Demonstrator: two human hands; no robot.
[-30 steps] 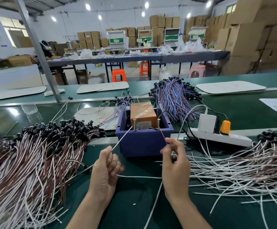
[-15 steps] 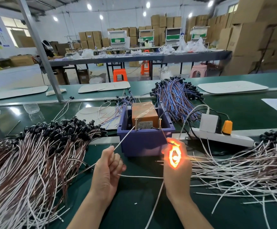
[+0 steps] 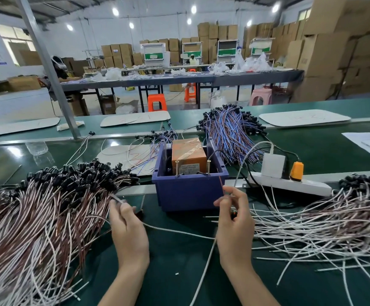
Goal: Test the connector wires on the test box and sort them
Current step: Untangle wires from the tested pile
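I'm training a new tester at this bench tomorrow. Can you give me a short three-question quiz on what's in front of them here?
1. True or false: the orange box sits inside the blue bin.
2. What does the right hand pinch? A) a thin red wire B) a screwdriver C) a plug
3. Fill in: the white power strip lies to the ___ of the bin.
Key: 1 true; 2 A; 3 right.

Bright ceiling lamps, glare on the belt, edges bowed, perhaps slightly blurred.
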